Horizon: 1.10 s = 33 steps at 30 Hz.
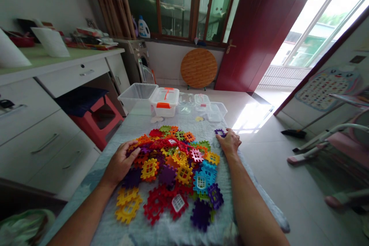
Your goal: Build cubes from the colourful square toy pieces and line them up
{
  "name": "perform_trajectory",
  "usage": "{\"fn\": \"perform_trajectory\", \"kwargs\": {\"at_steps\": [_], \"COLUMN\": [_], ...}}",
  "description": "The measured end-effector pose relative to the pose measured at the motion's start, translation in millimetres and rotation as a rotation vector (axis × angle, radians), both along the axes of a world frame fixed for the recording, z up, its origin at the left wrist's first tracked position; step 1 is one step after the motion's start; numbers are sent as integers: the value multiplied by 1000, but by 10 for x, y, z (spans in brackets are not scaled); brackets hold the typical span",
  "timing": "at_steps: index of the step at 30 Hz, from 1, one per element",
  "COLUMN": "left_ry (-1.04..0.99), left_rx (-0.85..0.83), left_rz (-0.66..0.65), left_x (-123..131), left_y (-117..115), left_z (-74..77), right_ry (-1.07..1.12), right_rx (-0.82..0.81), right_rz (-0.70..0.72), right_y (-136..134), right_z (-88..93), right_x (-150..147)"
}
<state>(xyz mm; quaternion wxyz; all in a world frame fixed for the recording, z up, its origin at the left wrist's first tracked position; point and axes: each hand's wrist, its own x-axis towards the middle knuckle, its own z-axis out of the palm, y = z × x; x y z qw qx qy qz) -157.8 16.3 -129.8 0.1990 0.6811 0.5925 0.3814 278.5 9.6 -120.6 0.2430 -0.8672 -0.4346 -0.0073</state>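
A colourful pile of interlocking plastic building tiles (167, 175) covers the middle of the cloth-covered table (138, 234). The tiles have notched edges, and several carry small window grids. My left hand (122, 161) rests at the pile's left edge, thumb apart from the fingers, touching red and orange pieces; its fingertips are partly hidden. Out at the table's right edge, my right hand (230, 142) grips a purple building tile (220, 133) between thumb and fingers, apart from the pile. Yellow tiles (128, 204) and a dark purple tile (201, 215) lie at the near side.
Beyond the pile stand an uncovered clear bin (137, 96), a lidded box with orange latches (165, 102) and smaller clear containers (201, 102). A red stool (96, 119) is left of the table, beside white drawers (49, 142). A pink chair (343, 138) stands at right.
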Motion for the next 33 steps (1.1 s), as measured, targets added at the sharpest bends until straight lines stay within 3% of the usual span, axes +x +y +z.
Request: {"fn": "perform_trajectory", "kwargs": {"at_steps": [18, 23, 27, 30, 33], "left_ry": [-35, -44, 50, 175, 319], "left_rx": [-8, 36, 149, 174, 89], "left_rz": [-11, 11, -37, -226, -471], "left_x": [17, 33, 98, 304, 681], "left_y": [-12, -59, 14, 238, 564], "left_z": [13, 39, 221, 468, 667], "right_ry": [-2, -4, 77, 275, 446], "right_rx": [-6, 78, 274, 340, 265], "right_rz": [-18, -2, 180, 317, 458], "right_y": [-22, -77, -121, -168, -283], "right_z": [19, 51, 101, 206, 412], "right_x": [-29, -52, -87, -126, -194]}}
